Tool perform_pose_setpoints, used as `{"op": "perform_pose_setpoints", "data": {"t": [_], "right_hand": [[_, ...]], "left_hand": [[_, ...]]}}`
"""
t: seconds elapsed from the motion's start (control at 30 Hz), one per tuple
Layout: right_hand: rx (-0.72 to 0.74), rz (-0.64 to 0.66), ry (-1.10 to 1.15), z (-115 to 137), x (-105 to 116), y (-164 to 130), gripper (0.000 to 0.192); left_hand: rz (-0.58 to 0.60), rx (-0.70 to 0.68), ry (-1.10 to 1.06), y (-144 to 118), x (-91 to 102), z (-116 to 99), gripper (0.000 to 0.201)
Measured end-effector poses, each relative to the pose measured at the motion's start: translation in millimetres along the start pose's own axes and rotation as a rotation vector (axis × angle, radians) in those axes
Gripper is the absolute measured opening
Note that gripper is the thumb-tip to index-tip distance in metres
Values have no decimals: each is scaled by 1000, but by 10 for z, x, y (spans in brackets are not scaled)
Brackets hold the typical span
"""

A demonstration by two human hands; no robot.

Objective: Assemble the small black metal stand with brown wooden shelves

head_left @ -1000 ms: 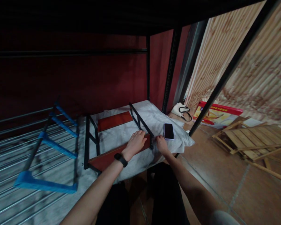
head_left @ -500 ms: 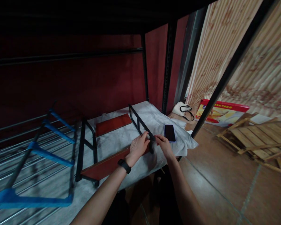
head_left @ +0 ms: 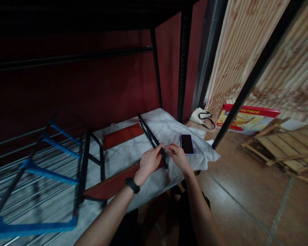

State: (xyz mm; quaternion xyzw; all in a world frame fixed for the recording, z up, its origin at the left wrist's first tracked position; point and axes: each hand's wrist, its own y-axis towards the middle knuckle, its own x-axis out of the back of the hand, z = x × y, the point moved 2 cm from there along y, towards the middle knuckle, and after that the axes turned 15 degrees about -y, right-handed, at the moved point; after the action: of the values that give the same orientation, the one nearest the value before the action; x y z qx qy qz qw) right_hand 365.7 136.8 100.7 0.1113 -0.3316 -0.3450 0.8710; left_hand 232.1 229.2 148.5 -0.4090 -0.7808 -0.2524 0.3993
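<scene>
A black metal end frame point(head_left: 148, 130) stands at the right end of two red-brown boards, the rear board point(head_left: 123, 136) and the front board point(head_left: 110, 184). My left hand point(head_left: 150, 160), with a black band on its wrist, is closed around the near end of this frame, thumb on top. Just right of the same end is my right hand point(head_left: 177, 155), its fingers pinched together against the bar. Whatever may sit between those fingertips is too small to make out. A second black end frame point(head_left: 84, 167) stands at the boards' left end.
Grey cloth point(head_left: 166, 119) lies under the parts, with a phone point(head_left: 187, 144) beside my right hand. Left is a metal-rod rack with blue-wrapped bars point(head_left: 51, 175). A dark shelf post point(head_left: 246, 89) slants at right. Beyond are a white bag point(head_left: 199, 115), a printed box point(head_left: 246, 119) and slatted wood point(head_left: 287, 143).
The right end frame has tilted, and the gap between its bars looks narrower. My right hand has shifted slightly, its fingers more curled. My left hand keeps its grip. The view has moved a little.
</scene>
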Motion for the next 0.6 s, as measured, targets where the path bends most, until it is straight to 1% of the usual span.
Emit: {"op": "perform_pose_setpoints", "data": {"t": [0.07,0.13,0.23,0.33,0.4,0.5,0.6], "right_hand": [[2,18,16,-4,-16,18,21],[-48,19,106,-19,-55,34,18],[-193,-23,333,-41,-133,54,15],[-322,-72,500,-39,-211,67,20],[-378,-87,555,-34,-254,66,24],[-430,-103,606,-35,-289,47,29],[-463,-142,636,-55,-279,23,30]], "left_hand": [[-14,36,-62,9,-2,19,54],[-26,67,-141,20,1,28,49],[-42,102,-225,36,11,26,41],[-82,131,-259,45,28,19,34],[-102,147,-262,46,36,18,28],[-85,142,-259,41,38,20,16],[-82,112,-235,34,37,23,14]]}}
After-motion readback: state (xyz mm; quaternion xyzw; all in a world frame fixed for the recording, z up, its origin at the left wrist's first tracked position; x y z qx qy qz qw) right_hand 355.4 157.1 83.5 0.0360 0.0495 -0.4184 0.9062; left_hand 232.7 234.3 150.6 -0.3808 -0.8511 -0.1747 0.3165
